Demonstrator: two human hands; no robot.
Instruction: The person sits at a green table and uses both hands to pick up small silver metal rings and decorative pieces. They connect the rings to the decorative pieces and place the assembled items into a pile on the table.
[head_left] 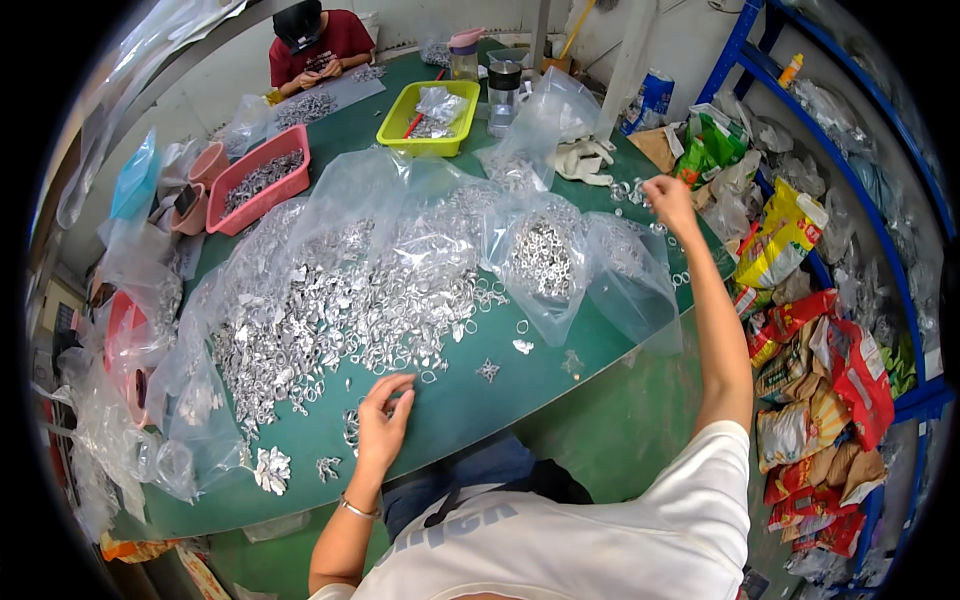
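A broad heap of small silvery metal pieces [300, 330], many of them ring-shaped, covers the middle of the green table [520, 400]. At its near edge rests my left hand [382, 425], fingers loosely bent and thumb apart, with nothing seen in it. A few pieces [350, 428] lie against its left side. My right arm stretches to the table's far right edge. There my right hand [670, 200] is closed in a pinch beside several loose metal rings [622, 190]; what it pinches is too small to make out.
Clear plastic bags [545, 255] of metal pieces lie beyond the heap. A pink basket [260, 180], a yellow-green basket [430, 115], a dark-lidded bottle [503, 98] and white gloves [583, 160] stand or lie farther back. Another person [320, 50] sits across. A blue shelf [870, 180] with bags is right.
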